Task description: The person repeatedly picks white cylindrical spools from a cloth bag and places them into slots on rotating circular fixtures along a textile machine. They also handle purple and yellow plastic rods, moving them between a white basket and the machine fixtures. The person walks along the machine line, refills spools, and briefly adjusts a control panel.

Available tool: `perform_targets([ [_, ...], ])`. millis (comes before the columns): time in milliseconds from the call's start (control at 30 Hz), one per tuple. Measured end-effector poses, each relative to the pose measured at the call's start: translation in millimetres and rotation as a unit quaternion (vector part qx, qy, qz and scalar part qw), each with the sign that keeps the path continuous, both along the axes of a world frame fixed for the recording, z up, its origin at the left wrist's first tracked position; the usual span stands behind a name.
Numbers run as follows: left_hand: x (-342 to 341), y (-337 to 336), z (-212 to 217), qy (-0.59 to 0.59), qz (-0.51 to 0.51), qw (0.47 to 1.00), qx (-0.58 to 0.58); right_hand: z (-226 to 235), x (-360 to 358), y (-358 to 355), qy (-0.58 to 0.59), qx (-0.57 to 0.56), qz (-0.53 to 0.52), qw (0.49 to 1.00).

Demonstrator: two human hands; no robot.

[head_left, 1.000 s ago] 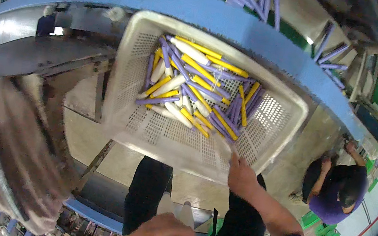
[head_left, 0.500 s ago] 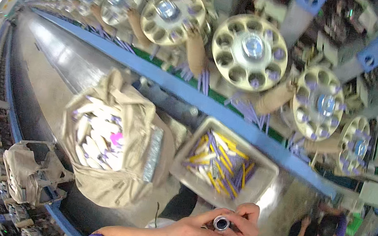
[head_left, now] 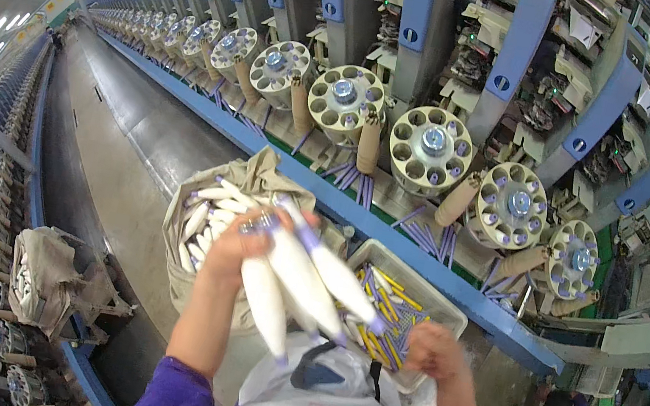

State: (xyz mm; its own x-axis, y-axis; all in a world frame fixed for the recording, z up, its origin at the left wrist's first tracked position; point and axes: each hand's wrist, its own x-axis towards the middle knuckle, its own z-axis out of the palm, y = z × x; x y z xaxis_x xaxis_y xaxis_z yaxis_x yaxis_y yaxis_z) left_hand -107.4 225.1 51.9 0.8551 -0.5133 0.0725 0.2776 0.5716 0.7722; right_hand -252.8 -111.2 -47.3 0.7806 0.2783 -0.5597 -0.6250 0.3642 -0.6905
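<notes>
Raising left hand, fingers clamped around 3 white bobbins, right hand fisted, contents unclear.

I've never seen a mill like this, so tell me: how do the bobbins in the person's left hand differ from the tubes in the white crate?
The bobbins in the left hand are fat with white yarn; the tubes in the white crate look bare and thin. The bobbins are white with purple tips; the tubes are yellow and purple. The bobbins are gripped as a bunch; the tubes lie loose in a heap. Both are long and slender.
</notes>
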Motion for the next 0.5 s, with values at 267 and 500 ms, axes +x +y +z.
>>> perform_targets([
  [267,57.5,50.8,-23.3,0.061,0.073,0.986,-0.139,-34.6,-63.8,-113.6,-0.101,0.112,-0.373,0.915],
  [500,115.2,85.0,-21.3,0.058,0.086,0.988,-0.114,-116.5,-131.1,-213.3,-0.142,0.260,-0.683,0.668],
])
